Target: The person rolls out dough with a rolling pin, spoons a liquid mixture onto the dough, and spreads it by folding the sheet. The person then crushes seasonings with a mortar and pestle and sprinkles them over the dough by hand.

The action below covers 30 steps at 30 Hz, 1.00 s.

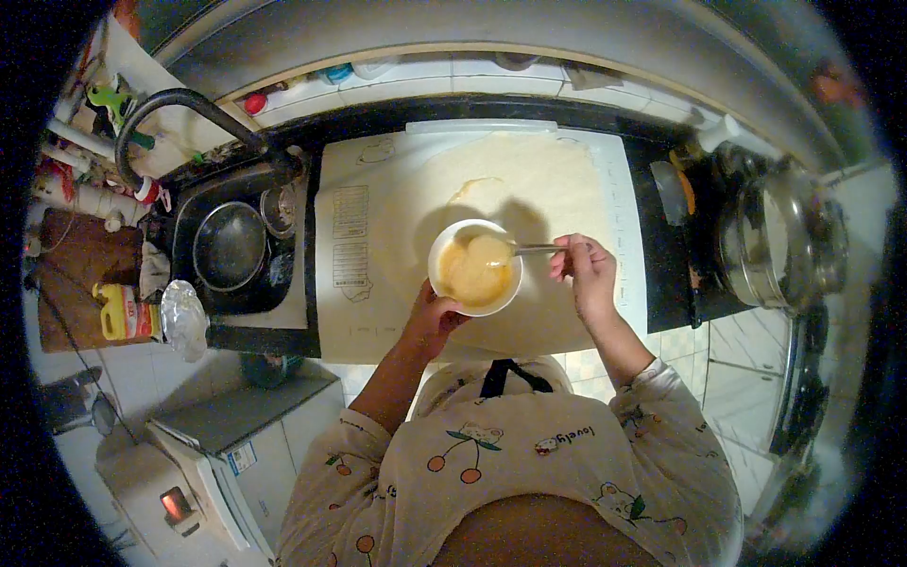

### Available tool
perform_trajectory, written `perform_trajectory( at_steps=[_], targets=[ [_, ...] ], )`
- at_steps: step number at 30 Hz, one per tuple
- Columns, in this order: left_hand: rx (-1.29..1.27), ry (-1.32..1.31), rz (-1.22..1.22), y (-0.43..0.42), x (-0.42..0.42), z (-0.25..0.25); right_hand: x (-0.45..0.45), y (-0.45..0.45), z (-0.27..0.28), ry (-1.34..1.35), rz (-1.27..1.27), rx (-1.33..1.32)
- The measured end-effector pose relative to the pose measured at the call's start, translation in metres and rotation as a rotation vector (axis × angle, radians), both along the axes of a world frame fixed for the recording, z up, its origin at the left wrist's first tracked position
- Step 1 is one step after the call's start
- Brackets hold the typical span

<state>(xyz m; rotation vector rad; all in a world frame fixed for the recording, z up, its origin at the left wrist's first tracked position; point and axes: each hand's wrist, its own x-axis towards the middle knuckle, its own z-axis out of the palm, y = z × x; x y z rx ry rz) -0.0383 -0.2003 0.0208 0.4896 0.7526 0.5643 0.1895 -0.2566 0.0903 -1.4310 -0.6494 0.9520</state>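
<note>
My left hand is closed around the lower left side of a white bowl, holding it up over the counter. Inside the bowl lies a yellow-orange, thick-looking mixture. Between the fingers of my right hand is the handle of a metal spoon. Its head is in the bowl, heaped with some of the mixture. Beneath the bowl, a thin pale sheet of dough is spread on a printed mat. A wet yellowish streak shows on the dough just beyond the bowl.
To the left, a sink holds a dark pan below a curved black faucet. A yellow bottle and a foil-like silver piece sit near it. A large metal pot stands on the right.
</note>
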Motion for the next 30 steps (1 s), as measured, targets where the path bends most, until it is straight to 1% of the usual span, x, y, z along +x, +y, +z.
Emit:
perform_trajectory(
  at_steps=[3,4,7,8,9,11,13,15,18,21,24,27,28,30],
  targets=[
    [0.011,0.062,0.045,-0.001,-0.001,0.009,0.016,-0.001,0.005,-0.074,-0.098,0.057],
    [0.015,0.042,0.058,-0.001,-0.003,0.003,0.024,-0.002,0.0,-0.082,-0.133,0.073],
    [0.03,0.01,0.104,-0.003,-0.016,-0.014,0.032,-0.011,-0.012,-0.295,-0.217,0.121],
    [0.036,0.019,0.124,-0.004,-0.019,-0.013,0.037,-0.017,-0.028,-0.436,-0.173,0.083],
    [0.042,0.027,0.144,-0.004,-0.023,-0.012,0.04,-0.023,-0.038,-0.638,-0.078,0.008],
    [0.195,0.166,0.084,-0.002,-0.031,-0.001,0.042,-0.029,-0.048,-0.869,0.071,0.041],
    [0.179,0.192,0.108,-0.003,-0.035,0.002,0.041,-0.028,-0.043,-0.914,0.046,0.05],
    [-0.007,0.11,0.213,-0.007,-0.04,0.003,0.045,-0.02,-0.044,-0.959,0.012,0.064],
    [0.03,0.113,0.204,-0.006,-0.049,-0.007,0.048,-0.013,-0.049,-1.077,0.111,0.115],
    [0.03,0.068,0.163,-0.006,-0.055,-0.01,0.044,-0.008,-0.044,-0.958,0.118,-0.002],
    [-0.027,0.047,0.244,-0.009,-0.047,0.008,0.039,-0.022,-0.047,-0.889,0.042,0.06],
    [-0.03,0.061,0.236,-0.012,-0.057,-0.009,0.038,-0.033,-0.055,-0.741,0.023,-0.096],
    [-0.033,0.082,0.228,-0.012,-0.059,-0.012,0.04,-0.033,-0.058,-0.678,-0.055,-0.032],
    [-0.037,0.126,0.22,-0.011,-0.062,-0.015,0.056,-0.023,-0.062,-0.661,-0.173,-0.111]
  ],
)
